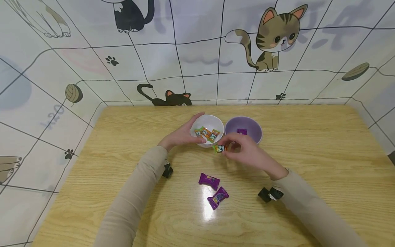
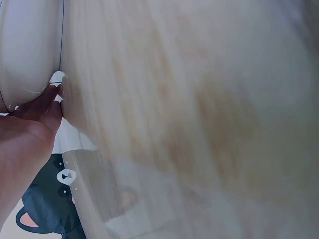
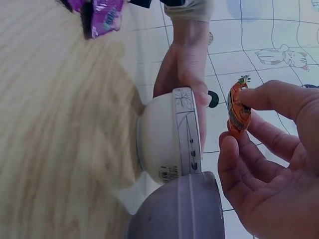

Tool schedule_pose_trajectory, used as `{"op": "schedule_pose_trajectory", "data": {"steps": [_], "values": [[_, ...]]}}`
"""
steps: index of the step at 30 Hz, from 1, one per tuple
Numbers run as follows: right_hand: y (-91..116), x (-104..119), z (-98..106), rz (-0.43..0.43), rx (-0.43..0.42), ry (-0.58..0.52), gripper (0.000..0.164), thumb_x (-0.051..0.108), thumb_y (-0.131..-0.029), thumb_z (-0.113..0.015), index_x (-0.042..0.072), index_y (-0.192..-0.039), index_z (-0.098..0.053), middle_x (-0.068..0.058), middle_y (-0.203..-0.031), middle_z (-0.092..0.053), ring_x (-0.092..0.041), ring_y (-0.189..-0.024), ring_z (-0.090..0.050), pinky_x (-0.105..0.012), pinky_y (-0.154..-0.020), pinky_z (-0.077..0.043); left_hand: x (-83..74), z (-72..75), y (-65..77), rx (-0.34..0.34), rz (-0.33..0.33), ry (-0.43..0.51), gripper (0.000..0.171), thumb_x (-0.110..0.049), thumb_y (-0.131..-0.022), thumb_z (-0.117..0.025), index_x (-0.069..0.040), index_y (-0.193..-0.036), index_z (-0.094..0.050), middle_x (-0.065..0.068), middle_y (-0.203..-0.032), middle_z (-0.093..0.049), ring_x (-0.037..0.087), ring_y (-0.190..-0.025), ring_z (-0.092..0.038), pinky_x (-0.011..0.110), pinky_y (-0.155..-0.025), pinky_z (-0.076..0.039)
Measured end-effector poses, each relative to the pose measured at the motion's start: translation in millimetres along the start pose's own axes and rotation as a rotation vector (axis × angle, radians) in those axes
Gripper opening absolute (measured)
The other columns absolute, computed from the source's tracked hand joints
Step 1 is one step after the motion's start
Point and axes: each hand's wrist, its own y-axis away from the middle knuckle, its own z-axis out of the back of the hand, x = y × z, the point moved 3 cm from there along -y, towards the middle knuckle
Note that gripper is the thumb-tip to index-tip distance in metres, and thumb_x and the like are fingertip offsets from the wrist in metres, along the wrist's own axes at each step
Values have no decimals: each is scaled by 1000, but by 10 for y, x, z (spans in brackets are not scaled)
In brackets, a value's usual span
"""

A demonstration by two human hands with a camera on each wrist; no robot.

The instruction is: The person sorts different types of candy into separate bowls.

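Observation:
My left hand holds the white bowl at its left side, thumb at the near rim and fingers along the far side. Several orange-and-green wrapped candies lie inside it. Between thumb and fingertips, my right hand pinches another orange-and-green wrapped candy, just off the bowl's near right rim. Beside the white bowl stands a purple bowl, partly covered by the right hand in the head view, with a purple wrapped candy in it. The left wrist view catches only part of the left hand and bowl.
Two purple wrapped candies lie on the wooden table nearer the body, between the forearms. A sheet printed with cats and grid lines stands behind the table and along its left side. Small black devices sit at both wrists.

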Motion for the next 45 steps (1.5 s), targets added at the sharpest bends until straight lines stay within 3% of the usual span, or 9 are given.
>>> {"op": "schedule_pose_trajectory", "data": {"steps": [10, 16, 28, 35, 45], "values": [[-176, -44, 83, -72, -90, 41, 20, 0, -85, -68, 1, -104, -67, -8, -97, -66, -23, -82, -60, -35, -71, -51, 10, -7, -5, 10, -16, -5, 100, -13, -79, -80, -20, -155, -15, 12, -140, -39, 25, -123, -41, 44, -104, -32], [-269, -27, 69, -110, -91, 62, 20, 5, -87, -69, 3, -107, -66, -7, -100, -65, -23, -90, -59, -37, -75, -49, 9, 4, 6, 16, -16, 6, 99, -13, -80, -79, -21, -155, -14, 11, -139, -39, 25, -122, -41, 44, -103, -33], [-432, 31, 43, -101, -87, 89, 21, 11, -90, -66, 4, -110, -67, -7, -104, -67, -22, -95, -58, -40, -81, -46, 40, 5, -12, 26, -21, 21, 98, -12, -81, -78, -22, -155, -14, 11, -138, -40, 26, -122, -41, 45, -103, -33], [-354, -36, 41, -106, -76, 58, 19, 8, -92, -63, 1, -110, -67, -10, -104, -67, -23, -95, -59, -40, -80, -48, 47, 0, -4, 4, -9, -7, 101, -17, -79, -80, -25, -155, -15, 11, -139, -40, 26, -121, -43, 46, -102, -34], [-103, -38, 6, -44, -100, 29, 13, 0, -90, -63, 1, -101, -68, -8, -96, -67, -19, -84, -59, -34, -71, -50, 47, -3, -10, 12, 5, 14, 100, -15, -80, -80, -30, -155, -15, 12, -136, -43, 26, -120, -43, 45, -104, -31]]}}
